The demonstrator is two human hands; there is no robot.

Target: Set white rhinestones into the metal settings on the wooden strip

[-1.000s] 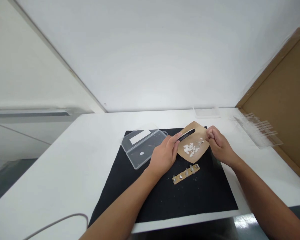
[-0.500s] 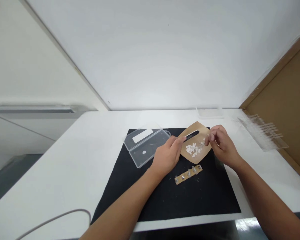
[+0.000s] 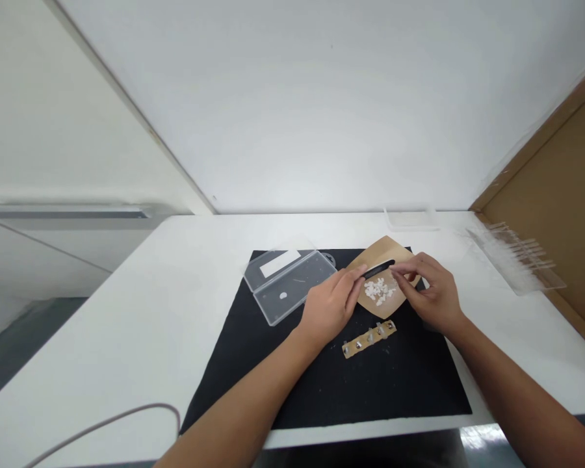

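My left hand (image 3: 332,301) is closed on a slim black stick-like tool with a rounded end (image 3: 379,268), which points right over a piece of tan paper (image 3: 386,247). My right hand (image 3: 429,290) is in a pinch at the tool's far end; anything between its fingertips is too small to make out. Beneath the tool, a pile of small white flakes (image 3: 380,291) lies on the paper. Nearer to me is a tan strip (image 3: 369,339) bearing several small clear and shiny metal pieces.
A clear plastic case (image 3: 292,286), opened flat, holds a white label and a small white piece. The black mat (image 3: 370,396) lies under these things. At right is a clear tray with thin strips (image 3: 517,257); a clear container (image 3: 412,220) stands behind. A cable (image 3: 107,419) runs at front left.
My right hand has moved left, from the paper's right edge to the tip of the black tool. The tool has shifted slightly right in my left hand.
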